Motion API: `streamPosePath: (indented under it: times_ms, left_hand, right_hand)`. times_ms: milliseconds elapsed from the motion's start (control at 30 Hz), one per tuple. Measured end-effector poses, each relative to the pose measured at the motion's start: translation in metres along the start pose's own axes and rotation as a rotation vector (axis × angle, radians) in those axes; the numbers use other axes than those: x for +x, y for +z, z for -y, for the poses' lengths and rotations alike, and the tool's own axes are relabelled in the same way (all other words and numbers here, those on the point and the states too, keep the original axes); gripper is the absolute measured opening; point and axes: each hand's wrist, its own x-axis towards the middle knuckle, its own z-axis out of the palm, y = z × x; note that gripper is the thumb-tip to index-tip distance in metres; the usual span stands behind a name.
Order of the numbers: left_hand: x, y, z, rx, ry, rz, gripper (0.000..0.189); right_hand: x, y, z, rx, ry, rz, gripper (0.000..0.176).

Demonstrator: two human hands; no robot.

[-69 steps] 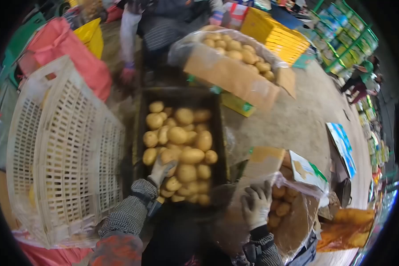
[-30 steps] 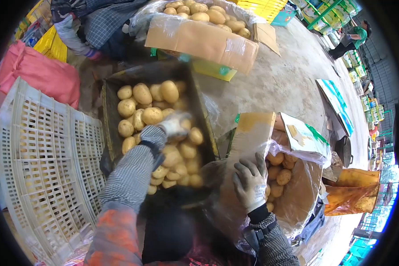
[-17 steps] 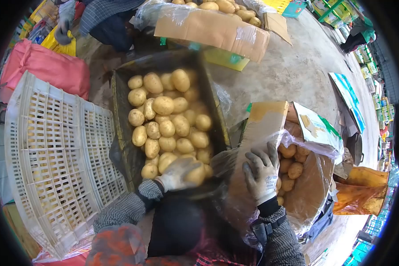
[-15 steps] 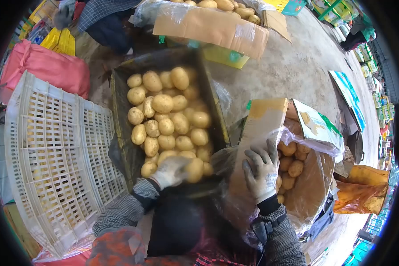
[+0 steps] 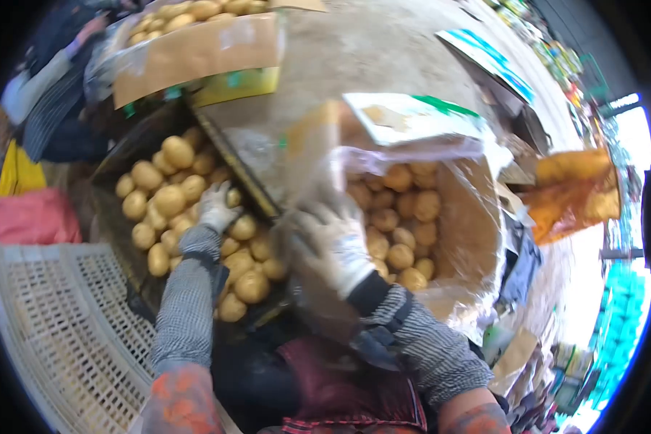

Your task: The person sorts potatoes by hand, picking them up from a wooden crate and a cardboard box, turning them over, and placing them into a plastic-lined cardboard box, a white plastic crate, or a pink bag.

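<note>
My left hand (image 5: 217,210), in a white and grey work glove, reaches into a dark bin (image 5: 228,163) of potatoes (image 5: 170,200). Its fingers are curled around a potato (image 5: 233,197) that peeks out between thumb and fingertips. My right hand (image 5: 336,246), gloved the same way and blurred, lies against the near left flap of a plastic-lined cardboard box (image 5: 470,217). Its fingers look stretched out over the flap, with no potato visible in them. Inside that box lie several browner potatoes (image 5: 400,256).
A white slatted crate (image 5: 58,311) leans at the left, below a pink bag (image 5: 32,217). Another potato-filled carton (image 5: 195,61) stands at the back, with a person (image 5: 58,108) beside it. An orange plastic bag (image 5: 575,192) is at the right.
The view has swung right, so bin and box appear further left. My left hand has moved deeper into the bin, away from its near end. My right hand stays at the box flap.
</note>
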Motion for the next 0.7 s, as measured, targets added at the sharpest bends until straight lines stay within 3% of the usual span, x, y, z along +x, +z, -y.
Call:
streamPosePath:
  times_ms: [33,67,100,133,167,233,267,333,400,433,467,533,633,667,700]
  left_hand:
    - [-0.004,0.002,-0.001,-0.009,0.054,0.025,0.079]
    - [-0.024,-0.017,-0.015,-0.302,-0.059,0.181,0.08]
    - [-0.036,0.014,0.009,-0.33,0.1,0.146,0.081]
    - [-0.063,0.012,0.001,-0.299,0.163,0.171,0.08]
    - [-0.082,0.006,-0.004,-0.315,0.159,0.07,0.074]
    - [-0.109,-0.012,-0.017,-0.695,0.078,0.006,0.067]
    - [-0.13,-0.033,-0.029,-0.8,-0.124,0.148,0.068]
    - [-0.153,-0.01,0.008,-0.508,0.046,0.246,0.068]
    - [-0.175,-0.004,0.006,-0.099,0.243,0.017,0.066]
    - [-0.181,-0.001,0.003,-0.082,0.225,-0.033,0.066]
    - [-0.185,0.005,0.0,-0.066,0.208,-0.083,0.066]
    - [-0.182,0.014,-0.003,-0.194,0.175,-0.091,0.064]
    - [-0.171,0.027,-0.007,-0.615,0.041,0.015,0.063]
    - [-0.164,0.029,-0.008,-0.451,0.1,0.006,0.062]
    - [-0.156,0.029,-0.009,-0.285,0.158,-0.001,0.061]
  right_hand:
    - [0.0,0.002,-0.001,0.01,-0.013,-0.051,0.039]
    - [0.0,0.003,-0.003,-0.014,-0.03,-0.086,0.04]
    - [0.0,0.005,-0.003,-0.002,-0.036,-0.119,0.04]
    - [0.0,0.006,-0.003,0.011,-0.046,-0.156,0.039]
    - [-0.001,0.005,-0.003,0.025,-0.05,-0.175,0.04]
    - [-0.004,-0.001,-0.003,0.07,-0.058,-0.192,0.045]
    - [-0.006,-0.004,-0.008,0.169,-0.078,-0.247,0.046]
    - [-0.008,-0.013,-0.022,0.368,-0.126,-0.358,0.051]
    - [-0.018,-0.035,-0.057,0.326,-0.134,-0.457,0.052]
    - [-0.018,-0.039,-0.097,0.346,-0.145,-0.402,0.047]
    - [-0.029,-0.047,-0.111,0.554,0.167,-0.346,0.043]
    - [-0.045,-0.038,-0.182,0.623,0.544,-0.101,0.044]
    - [-0.037,0.003,-0.209,0.164,0.473,0.2,0.054]
    - [-0.029,0.024,-0.206,0.085,0.273,0.186,0.066]
    - [-0.019,0.045,-0.201,0.055,0.254,0.198,0.069]
